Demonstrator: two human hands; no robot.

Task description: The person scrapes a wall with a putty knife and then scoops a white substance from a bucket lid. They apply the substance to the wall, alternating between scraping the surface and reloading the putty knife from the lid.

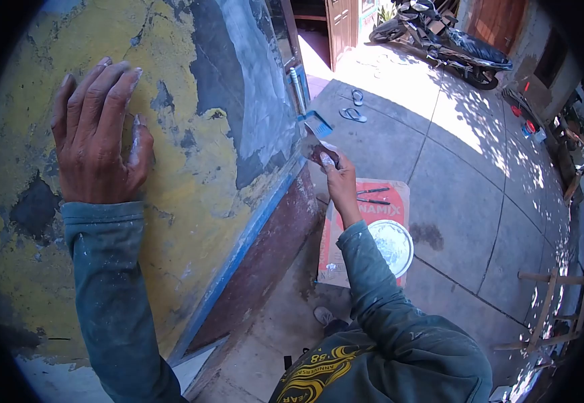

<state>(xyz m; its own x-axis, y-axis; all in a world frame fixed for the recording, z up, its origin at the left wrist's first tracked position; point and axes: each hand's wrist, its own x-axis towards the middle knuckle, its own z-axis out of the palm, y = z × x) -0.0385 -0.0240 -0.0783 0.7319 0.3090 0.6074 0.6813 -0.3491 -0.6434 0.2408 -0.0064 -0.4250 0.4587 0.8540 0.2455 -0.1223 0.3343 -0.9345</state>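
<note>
My left hand [101, 134] lies against the wall [184, 181], its fingers stretched upward and white dust on the thumb and fingertips. The wall has peeling yellow paint, dark grey patches and a smeared whitish strip [248, 74]. In my right hand [339, 181] is a putty knife [313, 150], gripped with the thumb on top, its blade close to the wall's blue-edged corner. Below the right forearm, a round tub [394, 243] of white paste sits on a flattened red and brown cement bag [335, 258]. Dark slim tools [372, 200] lie on the bag too.
A blue dustpan [319, 123] with a long handle leans by the wall's corner. Flip-flops [353, 115] lie on the concrete floor [466, 201]. A motorcycle [446, 43] is parked at the back, near a wooden door [497, 23]. A wooden frame [552, 309] stands at right.
</note>
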